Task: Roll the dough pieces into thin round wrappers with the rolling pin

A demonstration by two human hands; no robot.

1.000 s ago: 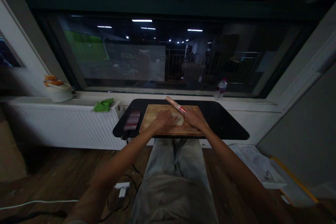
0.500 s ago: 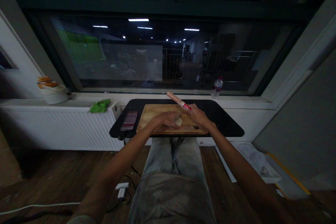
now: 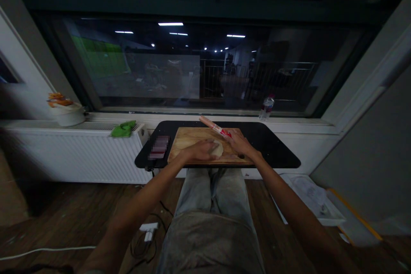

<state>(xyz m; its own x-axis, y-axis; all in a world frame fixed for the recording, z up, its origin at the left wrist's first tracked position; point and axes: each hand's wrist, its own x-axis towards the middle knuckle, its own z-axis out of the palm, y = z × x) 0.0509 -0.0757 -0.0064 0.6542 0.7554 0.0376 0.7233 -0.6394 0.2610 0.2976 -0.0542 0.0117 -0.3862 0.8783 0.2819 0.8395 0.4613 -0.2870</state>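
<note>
My right hand (image 3: 239, 142) is closed around one end of a wooden rolling pin (image 3: 210, 124) with a red and white wrapper on it. The pin points up and to the left, its far end raised past the board's back edge. My left hand (image 3: 203, 150) is on a pale, flat round of dough (image 3: 218, 149), thumb and fingers at its left side. The dough is on the wooden cutting board (image 3: 184, 136), and the fingers cover part of it.
Beneath the board is a small black table (image 3: 276, 150), with a blurred-out flat item (image 3: 159, 147) at its left. A water bottle (image 3: 266, 108) stands on the windowsill. On the radiator (image 3: 80, 154) are a green cloth (image 3: 123, 129) and a white bowl (image 3: 69, 114). Cables lie on the floor.
The dough round has gone from partly tilted in my left hand to flatter on the board, showing more of its face. The rolling pin has shifted slightly left and down with my right hand.
</note>
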